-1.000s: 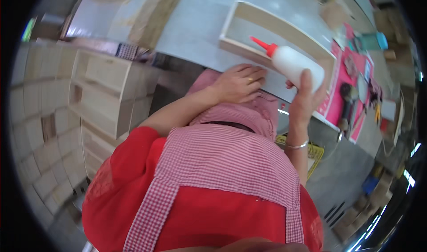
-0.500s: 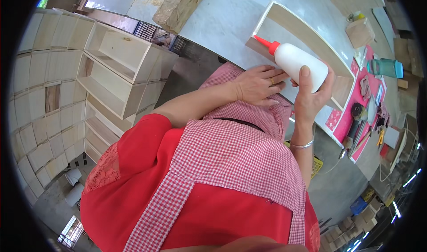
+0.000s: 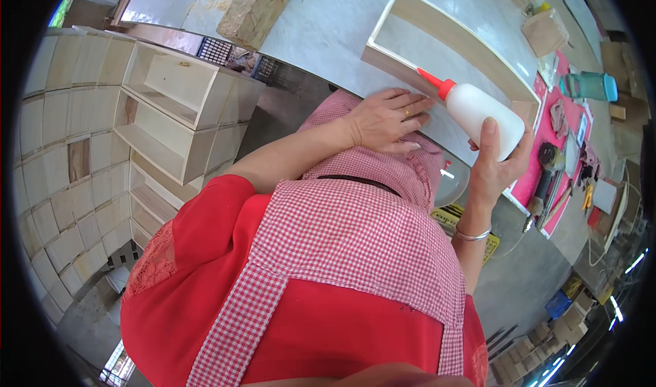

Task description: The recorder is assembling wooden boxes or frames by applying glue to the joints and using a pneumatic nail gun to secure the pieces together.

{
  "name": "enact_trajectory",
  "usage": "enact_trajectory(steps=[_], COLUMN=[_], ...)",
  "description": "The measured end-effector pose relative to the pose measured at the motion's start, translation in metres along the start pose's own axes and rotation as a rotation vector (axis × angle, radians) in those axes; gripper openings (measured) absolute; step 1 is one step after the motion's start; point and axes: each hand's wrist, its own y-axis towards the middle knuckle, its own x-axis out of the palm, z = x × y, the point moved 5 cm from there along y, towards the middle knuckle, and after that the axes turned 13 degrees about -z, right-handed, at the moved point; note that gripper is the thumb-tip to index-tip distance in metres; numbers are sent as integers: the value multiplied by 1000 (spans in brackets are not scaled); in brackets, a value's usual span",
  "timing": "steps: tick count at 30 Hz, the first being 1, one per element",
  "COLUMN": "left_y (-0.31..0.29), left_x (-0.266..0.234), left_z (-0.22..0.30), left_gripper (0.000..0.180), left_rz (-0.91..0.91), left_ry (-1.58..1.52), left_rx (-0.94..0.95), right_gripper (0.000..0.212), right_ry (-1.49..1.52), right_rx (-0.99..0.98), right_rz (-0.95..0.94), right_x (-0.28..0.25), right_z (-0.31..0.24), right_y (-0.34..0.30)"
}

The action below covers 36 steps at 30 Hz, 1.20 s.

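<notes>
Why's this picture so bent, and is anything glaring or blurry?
Head view: fisheye lens bows the wooden frame; head view: pale sheen on the grey tabletop, bright light streaks at lower right; head view: white bottle in the right hand looks fairly sharp.

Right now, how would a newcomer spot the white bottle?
On the pale table, find the long wooden frame. By its near side, the right hand holds the bottle: white body, pointed red nozzle, unlike the blue-green jar farther right.

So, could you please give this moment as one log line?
right hand: holds white bottle | left hand: palm down, near table edge | wooden frame: on table
</notes>
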Motion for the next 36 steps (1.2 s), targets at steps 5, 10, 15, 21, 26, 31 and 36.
enact_trajectory(steps=[5, 10, 15, 21, 26, 31, 36], left_y=[2, 4, 4, 5, 6, 7, 9], left_x=[-3, -2, -4, -5, -7, -8, -6], left_z=[1, 1, 3, 3, 5, 6, 5], left_gripper=[51, 51, 50, 50, 50, 51, 52], left_rz=[-21, -4, -6, -21, -38, -67, -78], left_ry=[29, 25, 49, 46, 49, 45, 41], left_rx=[-17, 1, -10, -17, -19, -27, -29], right_gripper=[44, 45, 45, 43, 42, 41, 41], right_ry=[-17, -49, -99, -196, -203, -214, -220], right_rx=[13, 49, 107, 90, 103, 109, 114], right_rz=[97, 177, 291, 406, 473, 513, 551], right_x=[-31, -60, -91, -124, -143, -159, -169], right_z=[8, 14, 21, 30, 34, 37, 40], right_y=[-12, -26, -42, -59, -69, -76, -79])
